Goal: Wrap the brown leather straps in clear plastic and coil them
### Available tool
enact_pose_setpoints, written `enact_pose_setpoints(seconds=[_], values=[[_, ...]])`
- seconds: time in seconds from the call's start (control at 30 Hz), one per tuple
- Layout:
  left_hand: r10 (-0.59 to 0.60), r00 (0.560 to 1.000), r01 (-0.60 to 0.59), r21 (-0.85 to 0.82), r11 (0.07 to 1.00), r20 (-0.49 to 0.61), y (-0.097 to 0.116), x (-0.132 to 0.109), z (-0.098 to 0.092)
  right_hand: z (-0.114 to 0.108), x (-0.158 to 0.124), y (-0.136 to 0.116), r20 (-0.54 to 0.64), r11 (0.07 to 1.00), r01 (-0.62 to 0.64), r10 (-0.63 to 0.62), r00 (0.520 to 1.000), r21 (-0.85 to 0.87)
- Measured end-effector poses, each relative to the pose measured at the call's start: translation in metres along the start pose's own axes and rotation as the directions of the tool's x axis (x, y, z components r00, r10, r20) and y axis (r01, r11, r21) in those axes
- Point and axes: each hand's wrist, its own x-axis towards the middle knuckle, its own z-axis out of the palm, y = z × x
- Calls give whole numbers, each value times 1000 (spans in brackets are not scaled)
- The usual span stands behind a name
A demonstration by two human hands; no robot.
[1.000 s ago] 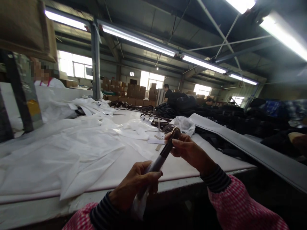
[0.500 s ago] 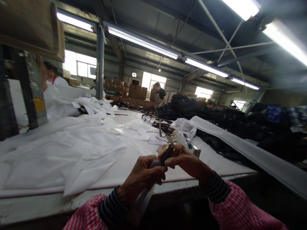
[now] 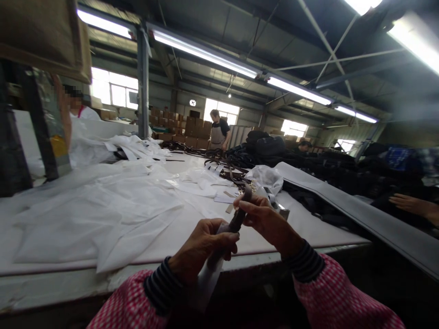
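Looking at a dark belt strap [image 3: 237, 222] held in the air just over the near edge of the white worktable [image 3: 61, 274], slanting up and away from the body. Gripped low by the left hand [image 3: 202, 249], fingers curled shut round both the strap and a clear plastic sleeve [image 3: 206, 285] drooping below the worktable's edge. Pinched at the upper end by the right hand [image 3: 265, 219], thumb and fingertips pressed together on the strap, no gap showing.

My two cents on handling this well:
- Hold the strap flat, never twisted, to avoid snagging the film.
- Grip the sleeve firmly with the left, yet loosely enough to let leather slide.
- Go for short, gentle strokes with the right rather than one long shove, to avoid bunching or tearing the thin plastic.
- Mind any buckle edge. Can't spot one here, possibly hidden behind the fingers.

Around it:
- Heaped across the worktable's left half, loads of white plastic bags [image 3: 103, 205].
- Mid-worktable, beyond the hands, a tangle of brown belts [image 3: 233, 171] plus a crumpled white bag [image 3: 265, 178].
- Off the worktable's right side, somebody else's hand [image 3: 411, 205] resting on dark material.
- Past the far end, a person in an apron [image 3: 217, 132] beside stacked cardboard boxes [image 3: 192, 132].
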Motion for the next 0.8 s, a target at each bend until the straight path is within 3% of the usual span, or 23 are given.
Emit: enact_pose_setpoints(seconds=[0.2, 0.3, 0.43, 0.6, 0.8], values=[[-28, 985, 49, -119, 992, 168, -3, 15, -1, -3, 0, -12, 203, 993, 88, -70, 977, -81], [-23, 984, 48, -137, 989, 176, -4, 20, 1, -3, 0, -9, 236, 985, 128, -99, 967, -113], [3, 994, 3, -55, 998, 107, -2, 20, 3, 0, -6, 5, 280, 990, 74, -37, 959, -121], [55, 996, -61, 72, 996, 75, 3, 18, 7, 3, -12, 27, 154, 998, 28, -20, 988, -48], [31, 996, -42, 118, 992, 89, 0, 13, 13, 5, 16, 25, -142, 953, 2, 43, 989, 302]])
